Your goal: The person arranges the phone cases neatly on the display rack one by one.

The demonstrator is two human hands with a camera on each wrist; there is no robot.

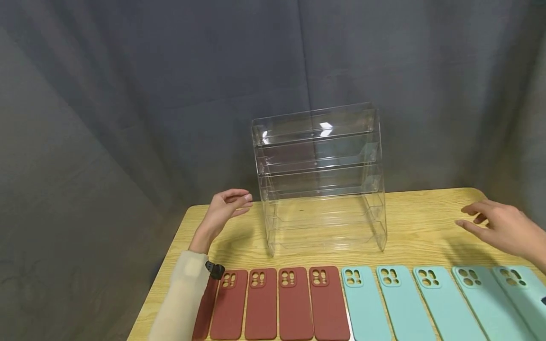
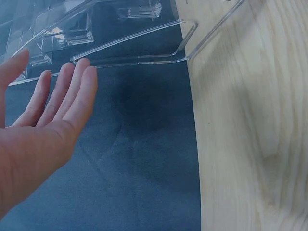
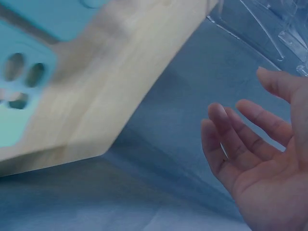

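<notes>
A clear acrylic rack [image 1: 320,180] with several tiers stands upright at the back of the wooden table. My left hand [image 1: 228,206] hovers just left of the rack, its fingers loosely bent and holding nothing; in the left wrist view the palm and fingers [image 2: 79,96] lie alongside the rack's clear side. Off to the rack's right, my right hand [image 1: 499,225] is raised above the table with its fingers relaxed and nothing in them. Along the front lie several dark red phone cases [image 1: 261,303] on the left and several mint green phone cases [image 1: 367,303] on the right.
The light wooden table [image 1: 418,218] has a rounded back right corner. Behind it hangs a dark grey-blue curtain [image 1: 192,94]. A black strap camera [image 1: 216,270] sits on the left sleeve, over the leftmost red case. The right arm casts a shadow over the mint cases.
</notes>
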